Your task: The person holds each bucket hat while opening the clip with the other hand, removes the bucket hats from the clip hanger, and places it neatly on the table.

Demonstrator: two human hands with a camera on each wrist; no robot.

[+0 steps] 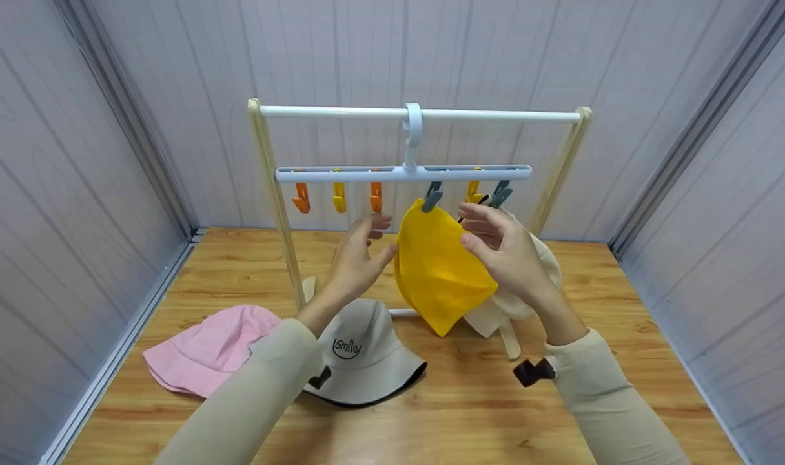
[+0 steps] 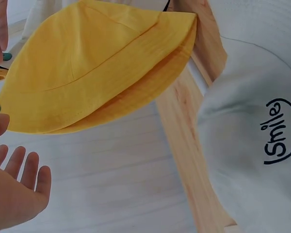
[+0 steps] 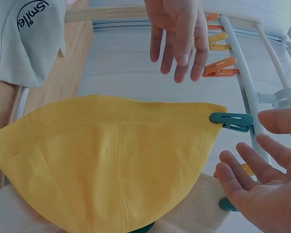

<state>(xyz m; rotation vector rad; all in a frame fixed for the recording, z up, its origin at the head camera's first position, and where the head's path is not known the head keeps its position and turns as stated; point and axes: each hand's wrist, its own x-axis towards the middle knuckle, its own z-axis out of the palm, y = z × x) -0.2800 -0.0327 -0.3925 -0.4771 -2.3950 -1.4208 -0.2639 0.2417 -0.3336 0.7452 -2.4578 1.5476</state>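
Observation:
A yellow bucket hat (image 1: pixel 441 271) hangs by its brim from a dark green clothespin (image 1: pixel 432 197) on a white clip hanger (image 1: pixel 347 173). My left hand (image 1: pixel 357 258) is at the hat's left side, fingers loosely spread and holding nothing; the left wrist view shows its relaxed fingers (image 2: pixel 29 170) below the brim. On the other side, my right hand (image 1: pixel 505 248) is raised beside the hat's right edge, its fingers (image 3: pixel 247 170) apart in the right wrist view and near the clothespin. Behind the right hand hangs a cream hat (image 1: pixel 547 261), partly hidden.
The hanger hooks over a white rod (image 1: pixel 334 112) on a wooden-legged rack. Orange and yellow clothespins (image 1: pixel 339 197) dangle at its left with nothing in them. A pink hat (image 1: pixel 212 349) and a grey "Smile" hat (image 1: pixel 367 355) lie on the wooden table (image 1: pixel 470 413), left of centre.

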